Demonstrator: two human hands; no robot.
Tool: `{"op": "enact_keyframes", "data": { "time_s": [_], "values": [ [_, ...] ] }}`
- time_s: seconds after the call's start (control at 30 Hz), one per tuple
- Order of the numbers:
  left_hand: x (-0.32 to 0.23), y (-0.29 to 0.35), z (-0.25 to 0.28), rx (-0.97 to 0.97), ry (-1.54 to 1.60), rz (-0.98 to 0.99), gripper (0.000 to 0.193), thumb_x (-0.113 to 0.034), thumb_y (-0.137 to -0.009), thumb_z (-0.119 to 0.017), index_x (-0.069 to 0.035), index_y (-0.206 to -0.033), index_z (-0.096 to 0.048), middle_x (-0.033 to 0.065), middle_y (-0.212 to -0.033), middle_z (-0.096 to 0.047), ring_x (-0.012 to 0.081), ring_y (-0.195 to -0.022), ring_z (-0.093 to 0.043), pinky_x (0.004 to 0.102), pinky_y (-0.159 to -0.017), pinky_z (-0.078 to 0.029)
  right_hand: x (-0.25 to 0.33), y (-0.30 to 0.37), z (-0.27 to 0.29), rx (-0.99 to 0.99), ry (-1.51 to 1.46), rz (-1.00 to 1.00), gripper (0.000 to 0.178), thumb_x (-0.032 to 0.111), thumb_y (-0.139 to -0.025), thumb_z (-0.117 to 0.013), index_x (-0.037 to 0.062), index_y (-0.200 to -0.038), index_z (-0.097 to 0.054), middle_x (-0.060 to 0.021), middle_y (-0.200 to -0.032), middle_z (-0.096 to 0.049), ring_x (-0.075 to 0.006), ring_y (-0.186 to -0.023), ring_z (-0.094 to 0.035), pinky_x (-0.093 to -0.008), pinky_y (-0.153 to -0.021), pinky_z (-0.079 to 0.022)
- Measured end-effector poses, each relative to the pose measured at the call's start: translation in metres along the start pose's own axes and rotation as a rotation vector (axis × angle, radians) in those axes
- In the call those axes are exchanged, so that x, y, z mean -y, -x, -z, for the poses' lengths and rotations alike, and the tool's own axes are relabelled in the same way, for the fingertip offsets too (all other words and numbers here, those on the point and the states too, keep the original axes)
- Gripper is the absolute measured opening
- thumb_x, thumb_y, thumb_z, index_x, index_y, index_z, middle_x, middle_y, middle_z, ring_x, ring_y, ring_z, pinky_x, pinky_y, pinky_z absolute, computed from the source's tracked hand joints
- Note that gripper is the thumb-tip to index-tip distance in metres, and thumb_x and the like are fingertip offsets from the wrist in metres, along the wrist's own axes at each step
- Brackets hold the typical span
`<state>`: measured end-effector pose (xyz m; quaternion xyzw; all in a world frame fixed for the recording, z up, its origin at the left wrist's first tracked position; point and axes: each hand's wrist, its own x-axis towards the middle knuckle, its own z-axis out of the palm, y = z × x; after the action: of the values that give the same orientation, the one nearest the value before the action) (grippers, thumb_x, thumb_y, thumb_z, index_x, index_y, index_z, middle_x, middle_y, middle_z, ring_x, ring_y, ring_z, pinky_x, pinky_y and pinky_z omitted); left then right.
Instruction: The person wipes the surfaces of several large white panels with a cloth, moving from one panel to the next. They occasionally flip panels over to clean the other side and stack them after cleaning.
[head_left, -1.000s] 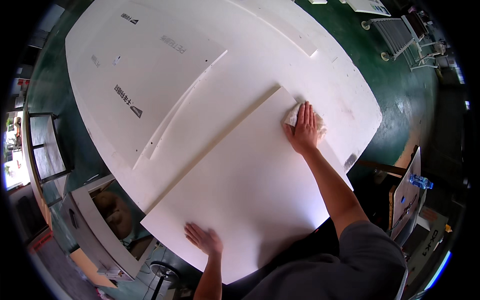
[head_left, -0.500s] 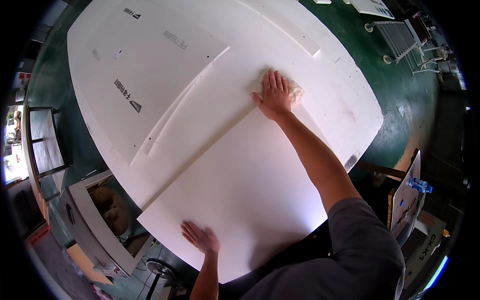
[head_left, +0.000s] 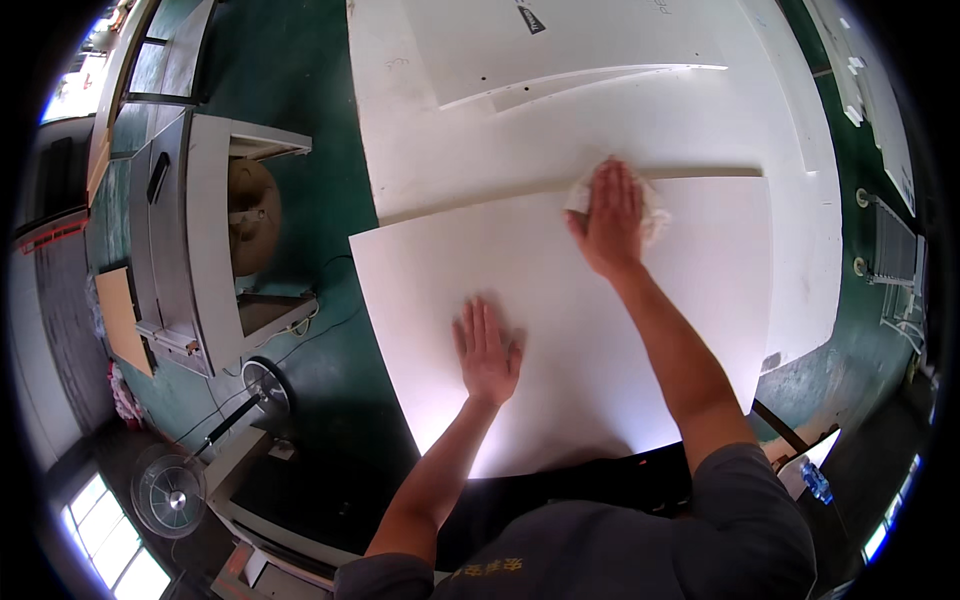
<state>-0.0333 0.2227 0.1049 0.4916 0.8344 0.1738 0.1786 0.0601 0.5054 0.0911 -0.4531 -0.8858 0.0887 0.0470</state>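
Note:
A smooth white panel lies in front of me. My right hand presses a crumpled, pale cloth onto it close to the far edge. Its fingers point away from me and are held together over the cloth, slightly blurred. Bits of cloth stick out on both sides of that hand. Nearer to me and further left, my left hand rests flat on the bare panel. Its fingers are stretched out and nothing is in them.
Under the panel is a larger white board, with thin printed sheets at its far side. A metal cabinet frame and a standing fan are on the left. A wheeled rack stands at the right.
The whole view has turned. My right hand has slid the cloth leftward along the panel's far edge, away from the far right corner. My left hand has moved inward from the left edge.

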Motion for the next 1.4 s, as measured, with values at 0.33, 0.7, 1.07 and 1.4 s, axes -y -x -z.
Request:
{"op": "enact_keyframes", "data": {
  "time_s": [0.33, 0.7, 1.07, 1.4],
  "values": [
    [0.12, 0.213, 0.047, -0.147, 0.446, 0.513, 0.084, -0.008, -0.089, -0.067, -0.001, -0.158, -0.02, 0.0236, -0.163, -0.019, 0.0419, -0.147, -0.028, 0.049, -0.118, -0.03, 0.065, -0.022, -0.033, -0.055, 0.068, 0.187, 0.08, 0.043, -0.098, -0.057, -0.0048, -0.155, -0.029, -0.0238, -0.162, -0.03, -0.0377, -0.152, -0.022, -0.0504, -0.124, -0.017],
    [0.141, 0.326, 0.015, 0.261, 1.053, 1.147, 0.038, -0.032, -0.088, -0.073, 0.002, -0.104, -0.074, 0.0135, -0.088, -0.074, 0.0178, -0.076, -0.07, 0.0324, -0.073, -0.054, 0.324, -0.039, -0.064, -0.054, -0.088, 0.478, 0.085, 0.053, -0.097, -0.056, -0.008, -0.152, -0.033, -0.0247, -0.162, -0.029, -0.037, -0.152, -0.024, -0.0462, -0.125, -0.016],
    [0.133, 0.33, -0.002, 0.119, 1.159, 1.106, 0.036, -0.031, -0.086, -0.075, 0.004, -0.095, -0.073, 0.0102, -0.076, -0.071, 0.0152, -0.068, -0.065, 0.0325, -0.067, -0.052, 0.321, -0.024, -0.054, 0.028, 0.02, 0.602, 0.091, 0.055, -0.094, -0.059, -0.0087, -0.153, -0.03, -0.023, -0.164, -0.026, -0.0347, -0.153, -0.023, -0.0458, -0.125, -0.017],
    [0.134, 0.332, -0.014, 0.105, 1.108, 1.065, 0.038, -0.033, -0.087, -0.077, 0.003, -0.099, -0.074, 0.0122, -0.078, -0.072, 0.0156, -0.072, -0.066, 0.0332, -0.071, -0.052, 0.319, -0.044, -0.067, -0.106, 0.046, 0.593, 0.088, 0.055, -0.093, -0.059, -0.0085, -0.15, -0.037, -0.022, -0.164, -0.027, -0.0369, -0.152, -0.023, -0.0487, -0.124, -0.019]
  ]
}}
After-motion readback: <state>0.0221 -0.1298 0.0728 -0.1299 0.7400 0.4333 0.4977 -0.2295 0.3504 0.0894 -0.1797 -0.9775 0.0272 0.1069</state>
